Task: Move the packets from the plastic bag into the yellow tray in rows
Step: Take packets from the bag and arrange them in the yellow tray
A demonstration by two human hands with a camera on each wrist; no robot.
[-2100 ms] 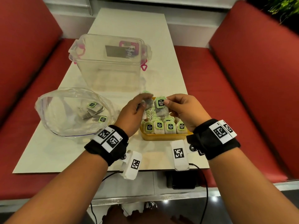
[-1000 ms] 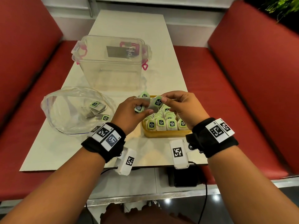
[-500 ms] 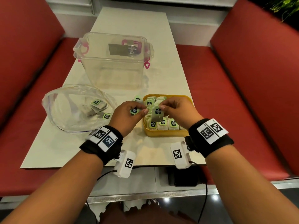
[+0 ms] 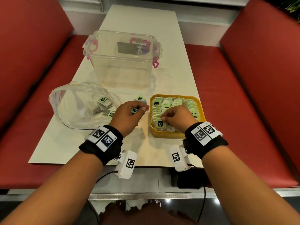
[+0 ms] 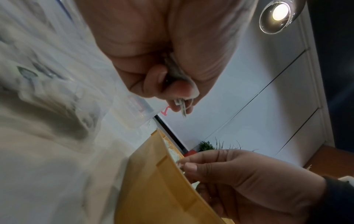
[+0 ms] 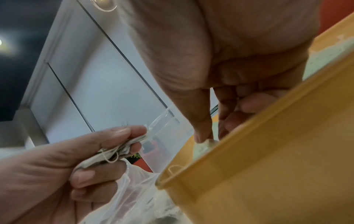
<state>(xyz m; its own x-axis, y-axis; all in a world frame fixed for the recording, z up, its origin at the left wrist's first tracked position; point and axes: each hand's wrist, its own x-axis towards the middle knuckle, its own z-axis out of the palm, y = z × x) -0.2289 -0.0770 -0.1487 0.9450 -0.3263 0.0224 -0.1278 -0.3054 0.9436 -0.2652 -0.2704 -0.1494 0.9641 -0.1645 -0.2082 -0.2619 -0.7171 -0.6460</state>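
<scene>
Red padded booth benches (image 4: 253,95) on either side of a long cream table (image 4: 139,21), white panelled wall and a round ceiling lamp (image 5: 277,13) seen from the wrist views. On the table, largest first: a clear lidless storage box (image 4: 121,62) with pink clips, standing at the centre; a crumpled clear plastic bag (image 4: 78,108) to its near left, mouth open, a few packets (image 4: 103,103) lying inside; a yellow tray (image 4: 177,135) to the near right, filled with upright rows of green-tagged tea packets (image 4: 175,103). Left hand (image 4: 128,117) between bag and tray, fingers curled round a small bunch of packets with loose string, one green tag (image 4: 136,109) showing by the thumb. Right hand (image 4: 177,119) over the tray's near left corner, thumb and forefinger pinching the top of a front-row packet (image 4: 159,125). Black tag labels printed in white, wording too small to read with certainty. Black wristbands (image 4: 103,143) with square coded markers on both wrists.
</scene>
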